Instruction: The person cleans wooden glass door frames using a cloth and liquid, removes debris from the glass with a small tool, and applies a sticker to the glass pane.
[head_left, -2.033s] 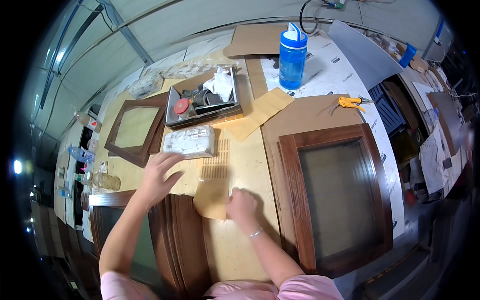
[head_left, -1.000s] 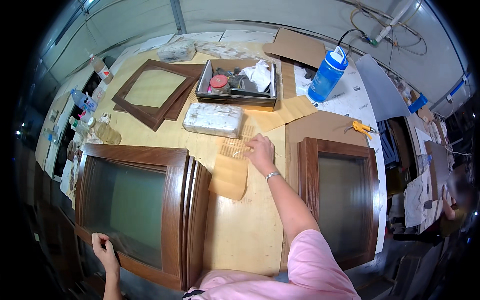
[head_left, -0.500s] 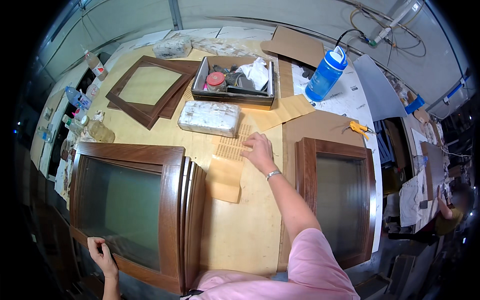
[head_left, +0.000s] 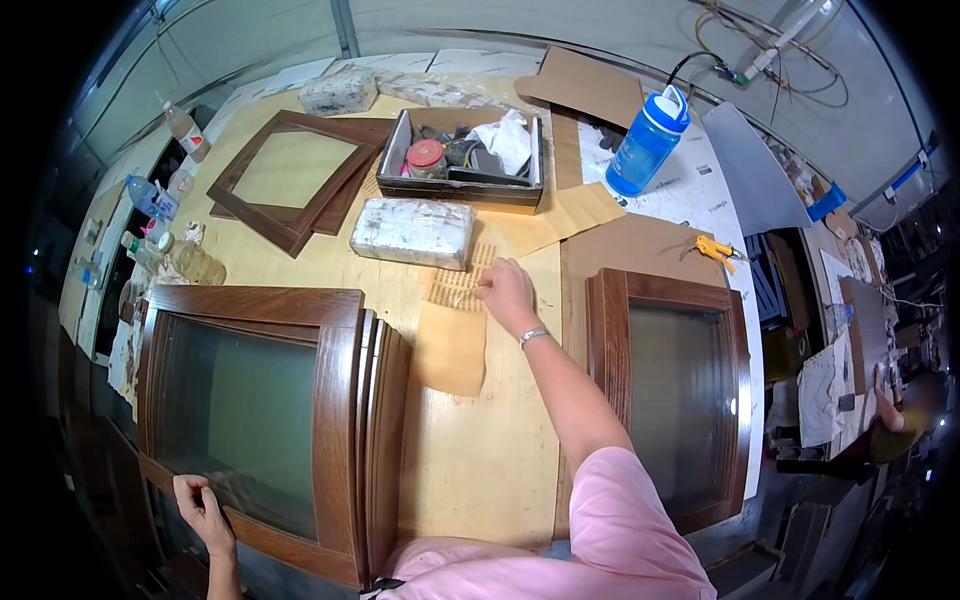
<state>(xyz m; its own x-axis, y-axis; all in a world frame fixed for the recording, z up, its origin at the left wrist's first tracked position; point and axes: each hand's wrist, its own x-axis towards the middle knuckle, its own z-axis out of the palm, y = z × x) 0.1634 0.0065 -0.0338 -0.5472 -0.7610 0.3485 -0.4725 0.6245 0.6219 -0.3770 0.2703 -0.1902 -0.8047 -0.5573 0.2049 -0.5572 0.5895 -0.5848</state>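
My right hand reaches to the middle of the table, its fingertips pinched together at the right edge of a tan sheet with rows of small brown marks. Whatever is between those fingertips is too small to make out. A plain tan paper piece lies just nearer to me. My left hand is curled closed at the near edge of a brown wood-framed glass panel, the top one of a stack; what its fingers hold, if anything, is hidden. A white-smeared block lies beyond the marked sheet.
An open box holds a red-lidded jar and a white cloth. More framed panels stand at right, near a yellow air gun and a blue bottle. Frames lie far left. A person is at far right.
My right hand has shifted slightly left and up over the marked sheet, its fingers drawn closer together. My left hand stays at the panel's edge. The whole view has shifted slightly.
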